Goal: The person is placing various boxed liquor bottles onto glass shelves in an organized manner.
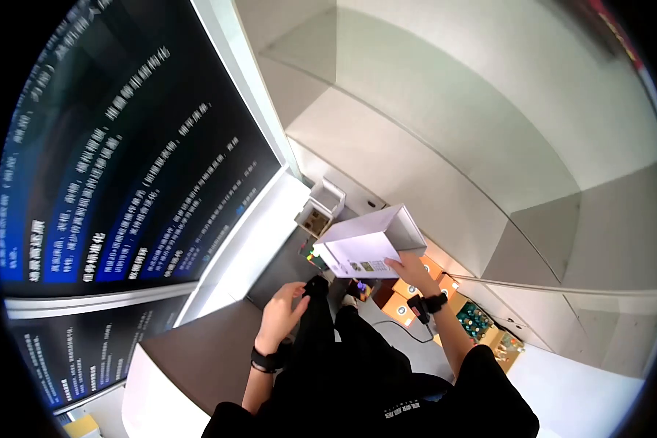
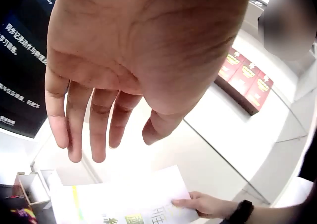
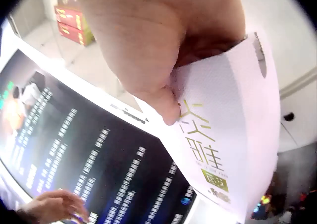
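My right hand (image 1: 415, 271) grips a white cardboard box (image 1: 358, 237) by the edge near its open end. In the right wrist view the thumb presses on the printed face of the box (image 3: 223, 120), which carries green-gold characters; the other fingers are hidden behind the hand and the box wall. In the head view the box is tilted, its open end toward the right. My left hand (image 1: 279, 315) hangs in the air to the left of the box, holding nothing. The left wrist view shows that hand (image 2: 129, 60) with its fingers extended and apart.
A white bin (image 1: 327, 196) stands beyond the box by the cabinet. Orange cartons (image 1: 398, 309) lie on the floor at right, near a crate of green bottles (image 1: 474, 321). A large display panel (image 1: 124, 160) with white text fills the left. Red boxes (image 2: 245, 78) sit on a shelf.
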Demonstrator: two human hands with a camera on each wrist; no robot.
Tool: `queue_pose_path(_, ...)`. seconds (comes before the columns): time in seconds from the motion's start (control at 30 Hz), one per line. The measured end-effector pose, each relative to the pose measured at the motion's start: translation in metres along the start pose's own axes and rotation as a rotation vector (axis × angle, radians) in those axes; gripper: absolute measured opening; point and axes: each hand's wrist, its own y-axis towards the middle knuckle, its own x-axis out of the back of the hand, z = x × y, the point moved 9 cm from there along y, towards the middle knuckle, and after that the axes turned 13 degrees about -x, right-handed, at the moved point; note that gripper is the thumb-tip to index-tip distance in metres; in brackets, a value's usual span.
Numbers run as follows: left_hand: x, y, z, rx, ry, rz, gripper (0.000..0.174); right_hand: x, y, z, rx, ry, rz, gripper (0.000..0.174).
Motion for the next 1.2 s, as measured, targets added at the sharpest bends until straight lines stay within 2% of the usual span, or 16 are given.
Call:
queue_pose_path(0.07, -0.003, 0.012, -0.034, -0.046, 0.033, 0.13, 0.047, 0.07, -0.056, 0.07, 0.393, 0.185, -0.377, 0.036)
queue_pose_path(0.13, -0.007, 0.022, -0.051, -0.129, 0.077, 0.211, 0.06, 0.111, -0.091, 0.107, 0.431, 0.276, -0.379, 0.038)
queue_pose_path(0.2, -0.003, 0.039, -0.085, -0.245, 0.018, 0.249, 0.072, 0.111, -0.1, 0.106, 0.087, 0.075, 0.024, 0.038)
queue_pose_path(0.23, -0.003, 0.046, -0.094, -0.291, -0.006, 0.288, 0.08, 0.127, -0.113, 0.118, 0.09, 0.008, 0.004, 0.038)
queue_pose_path(0.27, -0.005, 0.054, -0.101, -0.269, -0.049, 0.37, 0.09, 0.139, -0.124, 0.124, 0.099, 0.027, -0.023, 0.038)
queue_pose_path(0.33, -0.006, 0.066, -0.115, -0.396, -0.016, 0.419, 0.099, 0.167, -0.16, 0.158, 0.44, 0.163, -0.102, 0.038)
queue_pose_path(0.4, -0.01, 0.07, -0.132, -0.394, -0.005, 0.559, 0.111, 0.184, -0.182, 0.172, 0.431, 0.15, -0.06, 0.036)
queue_pose_path(0.47, -0.014, 0.064, -0.143, -0.408, -0.172, 0.652, 0.112, 0.19, -0.194, 0.182, 0.504, 0.161, -0.008, 0.035)
queue_pose_path(0.53, -0.011, 0.063, -0.154, -0.48, -0.123, 0.632, 0.111, 0.197, -0.189, 0.182, 0.489, 0.142, -0.032, 0.037)
queue_pose_path(0.73, -0.009, 0.071, -0.112, -0.409, -0.24, 0.575, 0.102, 0.185, -0.13, 0.185, 0.425, 0.275, -0.125, 0.049)
queue_pose_path(0.87, 0.003, 0.093, -0.069, -0.308, -0.383, 0.534, 0.097, 0.181, -0.095, 0.197, 0.35, 0.24, -0.264, 0.037)
queue_pose_path(0.93, 0.01, 0.102, -0.039, -0.142, -0.472, 0.513, 0.096, 0.194, -0.096, 0.205, 0.521, 0.401, -0.58, 0.029)
queue_pose_path(0.97, 0.021, 0.109, -0.025, -0.16, -0.447, 0.473, 0.094, 0.189, -0.09, 0.209, 0.512, 0.382, -0.58, 0.029)
queue_pose_path(1.07, 0.05, 0.121, 0.014, -0.139, -0.548, 0.415, 0.091, 0.184, -0.075, 0.196, 0.329, 0.405, -0.647, 0.042)
queue_pose_path(1.13, 0.079, 0.126, 0.017, -0.132, -0.64, 0.399, 0.082, 0.151, -0.054, 0.176, 0.008, 0.427, -0.451, 0.05)
queue_pose_path(1.2, 0.094, 0.133, 0.069, -0.082, -0.765, 0.334, 0.076, 0.114, -0.046, 0.185, -0.038, 0.517, -0.296, 0.055)
